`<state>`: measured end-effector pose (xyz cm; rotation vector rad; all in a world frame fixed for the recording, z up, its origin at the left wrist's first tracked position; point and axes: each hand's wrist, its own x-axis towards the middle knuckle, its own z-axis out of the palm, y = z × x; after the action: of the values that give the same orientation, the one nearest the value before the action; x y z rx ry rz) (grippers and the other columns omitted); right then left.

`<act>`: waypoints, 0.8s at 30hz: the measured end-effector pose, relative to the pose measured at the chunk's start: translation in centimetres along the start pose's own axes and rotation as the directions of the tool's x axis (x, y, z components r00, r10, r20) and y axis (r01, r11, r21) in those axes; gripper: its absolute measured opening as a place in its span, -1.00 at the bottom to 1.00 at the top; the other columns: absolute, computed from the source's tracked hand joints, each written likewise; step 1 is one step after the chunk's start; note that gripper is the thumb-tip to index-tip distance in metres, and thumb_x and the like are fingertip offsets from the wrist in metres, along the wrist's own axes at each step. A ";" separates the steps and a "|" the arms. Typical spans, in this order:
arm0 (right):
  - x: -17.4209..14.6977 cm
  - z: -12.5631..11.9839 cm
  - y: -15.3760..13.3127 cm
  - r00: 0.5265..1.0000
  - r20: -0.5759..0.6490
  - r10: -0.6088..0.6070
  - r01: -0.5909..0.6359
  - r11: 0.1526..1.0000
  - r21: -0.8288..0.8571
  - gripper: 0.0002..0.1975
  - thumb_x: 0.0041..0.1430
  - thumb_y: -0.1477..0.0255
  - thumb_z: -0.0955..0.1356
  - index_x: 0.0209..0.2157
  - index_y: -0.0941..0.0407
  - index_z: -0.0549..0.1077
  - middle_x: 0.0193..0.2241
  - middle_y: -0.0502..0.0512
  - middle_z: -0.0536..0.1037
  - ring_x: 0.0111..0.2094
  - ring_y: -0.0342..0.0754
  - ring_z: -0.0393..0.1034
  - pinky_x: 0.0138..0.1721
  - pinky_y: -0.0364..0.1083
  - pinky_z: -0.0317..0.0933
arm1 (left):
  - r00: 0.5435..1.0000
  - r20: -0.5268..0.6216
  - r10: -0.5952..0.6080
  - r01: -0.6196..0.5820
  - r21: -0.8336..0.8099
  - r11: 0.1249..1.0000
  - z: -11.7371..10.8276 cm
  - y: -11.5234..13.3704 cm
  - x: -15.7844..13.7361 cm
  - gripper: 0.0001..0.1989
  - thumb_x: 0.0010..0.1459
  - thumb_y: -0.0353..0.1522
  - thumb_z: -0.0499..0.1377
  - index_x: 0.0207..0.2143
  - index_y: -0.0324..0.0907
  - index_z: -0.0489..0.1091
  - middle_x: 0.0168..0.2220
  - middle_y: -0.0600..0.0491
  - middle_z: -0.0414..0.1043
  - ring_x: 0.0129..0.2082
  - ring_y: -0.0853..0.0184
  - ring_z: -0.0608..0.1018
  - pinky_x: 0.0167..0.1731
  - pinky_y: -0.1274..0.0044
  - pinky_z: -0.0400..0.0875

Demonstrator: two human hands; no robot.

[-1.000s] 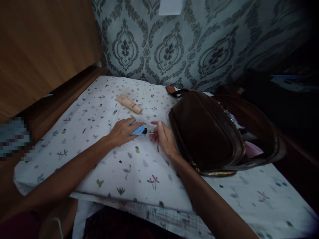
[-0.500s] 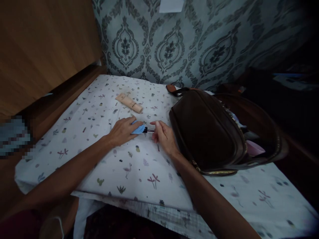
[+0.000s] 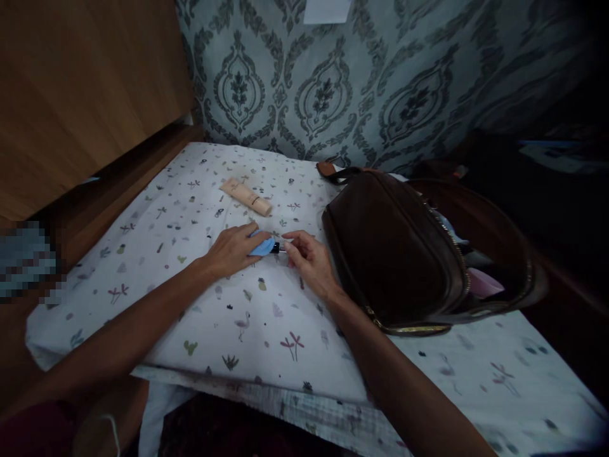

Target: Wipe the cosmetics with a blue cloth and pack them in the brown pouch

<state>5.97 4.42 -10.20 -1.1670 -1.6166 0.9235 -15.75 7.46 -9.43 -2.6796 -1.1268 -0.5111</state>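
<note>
My left hand (image 3: 234, 249) rests on the patterned white cover with its fingers closed on a crumpled light-blue cloth (image 3: 261, 245). Out of the cloth's right side pokes a small slim tube (image 3: 276, 247), black where it leaves the cloth and paler toward its far end. At that paler end, the thumb and index finger of my right hand (image 3: 308, 257) pinch the tube; the other fingers are curled. Behind both hands a beige squeeze tube (image 3: 246, 197) lies on its side on the cover, touched by neither.
A dark brown leather bag (image 3: 390, 241) stands just right of my right hand, its zipped top open, with a pink item (image 3: 484, 284) showing inside. The white cover (image 3: 200, 336) ends at a front edge near me. Wooden furniture (image 3: 90, 95) rises at left, patterned wallpaper (image 3: 280, 63) behind.
My right thumb and index finger have moved slightly left along the slim tube, closer to its black part, and the finger pose has changed. My left hand has stayed nearly still.
</note>
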 end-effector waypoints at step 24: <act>-0.2 0.6 -1.2 0.976 -0.007 0.216 -0.205 0.933 0.296 -0.53 0.16 -0.01 0.32 -0.17 0.11 0.38 -0.62 -0.13 0.37 -0.69 -0.23 0.15 -0.67 -0.22 -0.02 | 0.997 0.068 -0.046 0.033 0.182 0.983 -0.8 -1.4 0.4 -0.76 0.31 -0.26 0.12 -0.06 -0.20 0.37 -0.20 -0.07 0.42 -0.27 0.18 0.48 -0.36 0.44 0.28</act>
<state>5.07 3.90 -9.35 -1.1539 -1.2850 1.2255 -16.66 8.44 -8.49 -2.5421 -1.1864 -0.3042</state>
